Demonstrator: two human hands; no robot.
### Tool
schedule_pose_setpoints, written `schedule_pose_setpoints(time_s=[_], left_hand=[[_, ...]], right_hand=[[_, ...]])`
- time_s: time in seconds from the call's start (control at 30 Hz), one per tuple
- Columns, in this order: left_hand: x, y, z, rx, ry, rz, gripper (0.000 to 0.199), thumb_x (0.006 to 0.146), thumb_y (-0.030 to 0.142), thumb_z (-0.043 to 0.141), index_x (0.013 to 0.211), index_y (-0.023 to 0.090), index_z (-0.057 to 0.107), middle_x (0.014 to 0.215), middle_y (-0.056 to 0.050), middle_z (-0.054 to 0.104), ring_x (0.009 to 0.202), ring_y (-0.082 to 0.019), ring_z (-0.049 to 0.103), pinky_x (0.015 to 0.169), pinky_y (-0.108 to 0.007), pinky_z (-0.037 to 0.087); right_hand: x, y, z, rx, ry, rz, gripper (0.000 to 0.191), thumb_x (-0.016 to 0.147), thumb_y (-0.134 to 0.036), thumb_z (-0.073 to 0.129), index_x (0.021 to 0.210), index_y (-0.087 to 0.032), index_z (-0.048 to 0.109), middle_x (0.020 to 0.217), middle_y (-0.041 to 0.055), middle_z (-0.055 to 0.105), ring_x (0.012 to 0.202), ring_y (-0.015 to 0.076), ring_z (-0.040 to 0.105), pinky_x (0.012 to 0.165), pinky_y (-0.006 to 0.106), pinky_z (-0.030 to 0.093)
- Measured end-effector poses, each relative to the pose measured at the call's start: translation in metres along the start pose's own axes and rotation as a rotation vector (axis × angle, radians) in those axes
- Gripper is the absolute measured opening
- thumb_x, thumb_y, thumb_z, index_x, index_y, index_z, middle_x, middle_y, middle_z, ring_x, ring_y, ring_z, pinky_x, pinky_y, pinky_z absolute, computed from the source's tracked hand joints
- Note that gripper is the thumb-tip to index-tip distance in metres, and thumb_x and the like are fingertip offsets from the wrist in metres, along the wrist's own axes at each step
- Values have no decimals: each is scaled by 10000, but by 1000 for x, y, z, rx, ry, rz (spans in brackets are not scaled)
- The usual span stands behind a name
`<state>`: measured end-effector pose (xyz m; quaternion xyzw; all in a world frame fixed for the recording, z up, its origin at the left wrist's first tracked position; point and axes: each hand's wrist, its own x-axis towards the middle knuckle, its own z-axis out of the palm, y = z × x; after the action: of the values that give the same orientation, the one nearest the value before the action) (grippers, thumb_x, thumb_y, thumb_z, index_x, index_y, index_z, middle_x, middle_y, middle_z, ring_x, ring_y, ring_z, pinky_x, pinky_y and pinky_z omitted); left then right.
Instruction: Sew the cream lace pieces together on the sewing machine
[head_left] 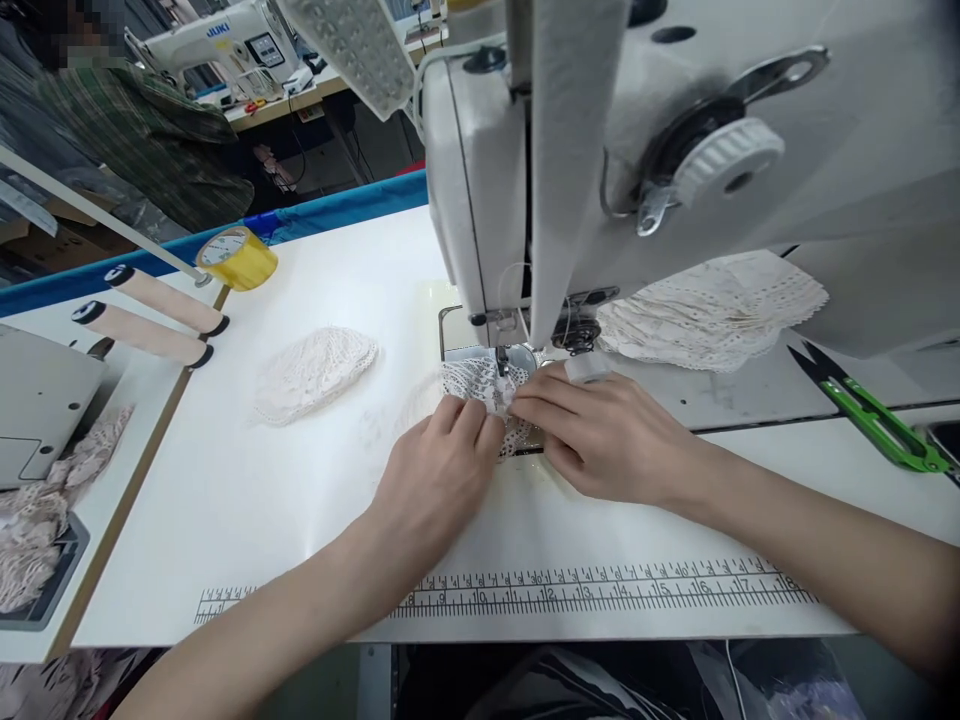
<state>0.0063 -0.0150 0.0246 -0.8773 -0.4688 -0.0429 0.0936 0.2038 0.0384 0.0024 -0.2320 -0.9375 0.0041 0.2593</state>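
Observation:
A piece of white lace fabric [480, 378] lies under the presser foot [502, 358] of a white sewing machine [480, 170]. My left hand [448, 470] has its fingers curled down on the near left edge of the lace. From the right, my right hand [607, 430] pinches the lace close beside the presser foot. Its fingertips nearly meet those of the left hand. The near edge of the lace is partly hidden under my fingers. Another lace piece [319, 372] rests flat on the white table to the left.
Stacked lace pieces [720, 305] sit behind my right hand, with green thread snips [877, 410] farther right. Yellow tape [238, 258] and two thread cones [146, 333] are at the left. A printed ruler [600, 590] runs along the front edge. A person in a plaid shirt [142, 140] is beyond.

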Motion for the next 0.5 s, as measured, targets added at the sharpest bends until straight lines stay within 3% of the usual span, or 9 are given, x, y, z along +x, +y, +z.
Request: schedule_pose_setpoints(time_s=[0.07,0.13,0.27,0.4,0.5], left_hand=[[6,-6,7,-31,89,-43,260,752,-52,404,769,175,528,704,-29,567,649,-184,509,470,-273,367],[11,-14,11,-210,144,-139,271,757,-46,376,762,187,515,680,-2,557,607,-152,485,495,-255,365],[19,-28,11,-643,180,-322,312,745,-35,328,805,199,527,707,29,564,610,-111,494,540,-224,388],[26,-36,12,-809,142,-279,296,898,100,344,959,200,616,880,-17,605,819,-145,572,721,-277,470],[30,-38,16,-803,78,-218,230,927,341,510,1029,205,665,923,-29,585,818,-154,578,677,-275,477]], right_hand=[[1,1,0,41,-35,26,332,757,-81,486,1053,-88,636,996,100,695,781,190,585,646,309,403],[1,3,2,42,-24,52,283,789,-104,507,1037,-107,644,985,89,702,755,179,578,651,308,403],[2,7,7,-4,140,101,201,941,-155,501,899,-183,696,822,5,723,746,145,604,681,288,416],[3,11,8,-11,195,259,260,984,-269,495,882,-214,728,691,-19,688,676,128,600,590,263,394],[5,10,8,-10,172,343,294,989,-313,483,879,-211,735,726,-5,698,672,130,597,538,269,347]])
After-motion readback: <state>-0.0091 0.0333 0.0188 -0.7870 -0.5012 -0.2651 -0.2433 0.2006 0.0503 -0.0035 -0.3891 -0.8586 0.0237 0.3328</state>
